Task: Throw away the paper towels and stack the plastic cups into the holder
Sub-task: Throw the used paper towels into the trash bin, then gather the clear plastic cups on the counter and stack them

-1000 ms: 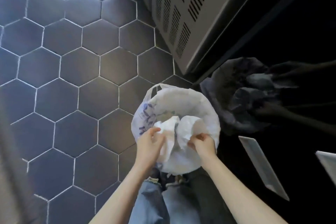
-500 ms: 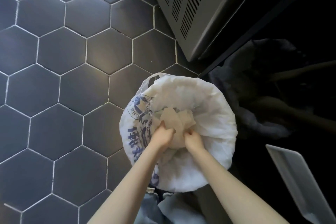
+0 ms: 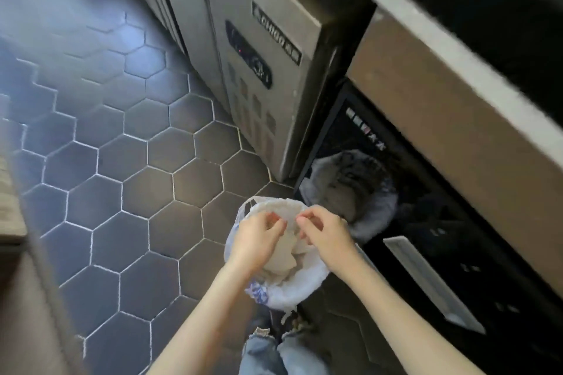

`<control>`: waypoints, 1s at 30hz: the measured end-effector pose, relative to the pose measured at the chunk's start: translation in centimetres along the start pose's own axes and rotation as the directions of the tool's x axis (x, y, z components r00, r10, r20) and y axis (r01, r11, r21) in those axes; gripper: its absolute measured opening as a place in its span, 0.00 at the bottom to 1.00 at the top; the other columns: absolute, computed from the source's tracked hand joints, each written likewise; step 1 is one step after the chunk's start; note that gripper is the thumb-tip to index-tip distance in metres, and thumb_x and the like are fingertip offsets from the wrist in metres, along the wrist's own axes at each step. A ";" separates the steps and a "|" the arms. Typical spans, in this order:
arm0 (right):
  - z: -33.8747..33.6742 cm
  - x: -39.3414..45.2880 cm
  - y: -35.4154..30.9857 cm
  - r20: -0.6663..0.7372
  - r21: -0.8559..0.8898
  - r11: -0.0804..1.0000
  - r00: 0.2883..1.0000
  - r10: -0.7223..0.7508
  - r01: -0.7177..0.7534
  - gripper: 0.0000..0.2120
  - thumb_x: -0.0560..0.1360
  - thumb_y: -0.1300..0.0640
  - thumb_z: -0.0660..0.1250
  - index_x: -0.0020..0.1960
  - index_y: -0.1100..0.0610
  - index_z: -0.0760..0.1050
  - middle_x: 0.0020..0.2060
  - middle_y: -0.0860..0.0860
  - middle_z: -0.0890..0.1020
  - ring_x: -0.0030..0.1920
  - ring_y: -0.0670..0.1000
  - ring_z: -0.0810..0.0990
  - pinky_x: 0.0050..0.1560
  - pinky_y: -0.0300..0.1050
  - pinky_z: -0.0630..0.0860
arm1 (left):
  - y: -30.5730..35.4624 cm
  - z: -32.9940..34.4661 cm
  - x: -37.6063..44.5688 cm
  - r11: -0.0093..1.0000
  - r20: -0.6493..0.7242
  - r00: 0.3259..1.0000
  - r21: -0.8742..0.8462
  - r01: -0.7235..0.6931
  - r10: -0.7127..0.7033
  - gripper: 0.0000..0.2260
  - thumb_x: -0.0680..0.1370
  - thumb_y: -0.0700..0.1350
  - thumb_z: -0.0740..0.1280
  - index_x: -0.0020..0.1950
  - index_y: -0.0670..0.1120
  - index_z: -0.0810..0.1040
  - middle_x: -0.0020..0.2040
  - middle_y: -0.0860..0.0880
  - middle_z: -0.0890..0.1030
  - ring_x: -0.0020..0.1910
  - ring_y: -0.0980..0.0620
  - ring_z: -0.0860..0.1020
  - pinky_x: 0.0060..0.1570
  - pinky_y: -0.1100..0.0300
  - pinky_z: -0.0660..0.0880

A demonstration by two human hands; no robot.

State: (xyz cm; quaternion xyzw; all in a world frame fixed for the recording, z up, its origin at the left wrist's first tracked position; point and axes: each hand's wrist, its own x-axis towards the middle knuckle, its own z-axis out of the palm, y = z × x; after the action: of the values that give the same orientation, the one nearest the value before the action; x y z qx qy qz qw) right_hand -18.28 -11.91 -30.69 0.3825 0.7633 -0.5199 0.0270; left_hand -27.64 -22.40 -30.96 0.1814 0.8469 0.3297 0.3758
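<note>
A small bin lined with a white plastic bag (image 3: 307, 289) with blue print stands on the floor right in front of my legs. Crumpled paper towels (image 3: 281, 262) lie inside it. My left hand (image 3: 259, 242) and my right hand (image 3: 324, 237) hover just above the towels, side by side, with loosely curled fingers that grip nothing. No plastic cups and no cup holder are in view.
A stainless steel appliance (image 3: 259, 70) stands beyond the bin. To the right, a black glossy cabinet front (image 3: 426, 253) reflects the bin, under a counter edge (image 3: 457, 49). Dark hexagonal floor tiles (image 3: 137, 192) spread to the left. My jeans (image 3: 274, 353) show below.
Both hands pressed the paper towels down into the bag, then let go and lifted a little. The view has tilted up towards the appliance and counter.
</note>
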 end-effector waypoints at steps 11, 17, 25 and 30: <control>-17.6 -20.7 -18.3 -0.519 -0.118 0.910 0.757 -0.397 0.397 0.06 0.76 0.55 0.62 0.50 0.46 0.74 0.42 0.39 0.79 0.50 0.37 0.77 0.46 0.27 0.74 | 24.3 -9.2 -16.2 0.592 -0.020 0.616 0.302 -0.747 0.788 0.10 0.75 0.49 0.62 0.53 0.49 0.77 0.49 0.51 0.81 0.47 0.53 0.78 0.48 0.59 0.76; -25.7 -26.5 -16.5 -0.699 -0.261 0.914 0.592 -0.400 0.310 0.10 0.76 0.55 0.61 0.57 0.51 0.73 0.50 0.42 0.77 0.52 0.36 0.74 0.52 0.25 0.69 | 33.4 -4.4 -21.4 0.389 0.085 0.420 0.250 -0.887 0.904 0.18 0.76 0.52 0.62 0.64 0.49 0.72 0.62 0.50 0.77 0.61 0.51 0.74 0.57 0.63 0.67; -35.6 -31.6 -8.3 -0.833 -0.304 0.953 0.483 -0.269 0.006 0.16 0.76 0.56 0.61 0.63 0.57 0.71 0.60 0.53 0.77 0.62 0.50 0.70 0.62 0.39 0.66 | 41.6 6.6 -23.6 0.228 0.300 0.290 0.224 -0.948 0.909 0.24 0.76 0.52 0.62 0.70 0.46 0.63 0.68 0.46 0.70 0.67 0.47 0.68 0.63 0.58 0.66; -41.0 -33.3 -3.2 -0.885 -0.313 0.942 0.396 -0.244 -0.120 0.17 0.74 0.58 0.63 0.62 0.60 0.71 0.60 0.57 0.77 0.61 0.53 0.69 0.61 0.38 0.62 | 46.1 12.4 -21.9 0.176 0.314 0.297 0.362 -0.916 0.902 0.26 0.75 0.49 0.63 0.70 0.44 0.61 0.71 0.42 0.66 0.69 0.43 0.65 0.66 0.50 0.66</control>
State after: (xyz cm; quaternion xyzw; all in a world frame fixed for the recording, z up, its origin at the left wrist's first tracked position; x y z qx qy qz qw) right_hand 17.89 2.43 5.15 0.5648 0.7406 -0.0904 -0.3526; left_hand -1.26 3.74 6.20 0.7383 0.6178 0.2639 0.0597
